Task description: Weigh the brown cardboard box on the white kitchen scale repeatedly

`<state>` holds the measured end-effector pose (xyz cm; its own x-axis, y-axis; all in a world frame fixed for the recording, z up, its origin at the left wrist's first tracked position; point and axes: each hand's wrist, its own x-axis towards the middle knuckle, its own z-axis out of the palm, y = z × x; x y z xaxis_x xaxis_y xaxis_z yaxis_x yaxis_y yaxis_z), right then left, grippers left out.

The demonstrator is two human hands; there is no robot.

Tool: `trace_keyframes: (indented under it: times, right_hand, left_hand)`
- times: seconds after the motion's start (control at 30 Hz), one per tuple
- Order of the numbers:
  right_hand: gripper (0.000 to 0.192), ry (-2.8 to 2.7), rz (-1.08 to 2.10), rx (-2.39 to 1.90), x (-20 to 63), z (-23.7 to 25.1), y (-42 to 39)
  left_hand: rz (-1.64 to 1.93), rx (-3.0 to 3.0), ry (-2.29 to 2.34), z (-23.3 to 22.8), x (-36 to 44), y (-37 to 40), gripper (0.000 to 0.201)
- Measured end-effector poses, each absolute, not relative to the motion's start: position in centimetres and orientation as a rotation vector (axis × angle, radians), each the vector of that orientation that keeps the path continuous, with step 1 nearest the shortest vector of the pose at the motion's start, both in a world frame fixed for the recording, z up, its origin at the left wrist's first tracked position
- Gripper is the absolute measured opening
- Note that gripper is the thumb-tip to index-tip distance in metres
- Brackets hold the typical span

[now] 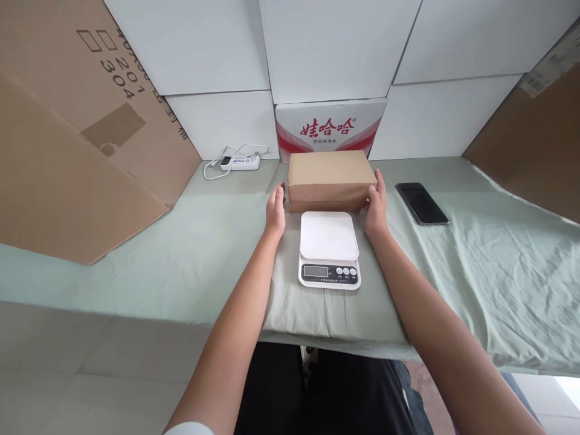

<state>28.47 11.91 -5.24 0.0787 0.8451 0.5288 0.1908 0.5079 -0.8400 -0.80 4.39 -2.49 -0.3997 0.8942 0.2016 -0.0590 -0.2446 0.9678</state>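
While two hands (326, 211) flank one box (330, 180), one scale (328, 249)

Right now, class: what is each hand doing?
Left hand: open, flat against the left end of the brown cardboard box.
Right hand: open, against its right end.

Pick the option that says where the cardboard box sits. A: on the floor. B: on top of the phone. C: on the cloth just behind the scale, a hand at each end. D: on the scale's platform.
C: the cardboard box rests on the green cloth behind the kitchen scale, with the left hand and right hand at its ends.
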Motion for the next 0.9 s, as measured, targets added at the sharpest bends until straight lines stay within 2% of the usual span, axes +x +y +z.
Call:
trace_keyframes:
  times: [0.2, 0.53, 0.9]
  right_hand:
    - [0.087, -1.356, 0.761, -1.017, 27.9, -4.0, 10.9]
    - [0.078, -1.412, 0.677, -0.974, 27.8, -4.1, 11.1]
    - [0.083, -1.317, 0.804, -1.018, 27.0, -2.4, 9.9]
  left_hand:
    - [1.681, 1.146, 1.24, -2.2, -0.3, 3.9, 0.086]
    - [1.67, 1.163, 1.262, -1.9, -0.2, 3.7, 0.087]
    - [1.665, 1.168, 1.236, -1.9, -0.1, 3.7, 0.088]
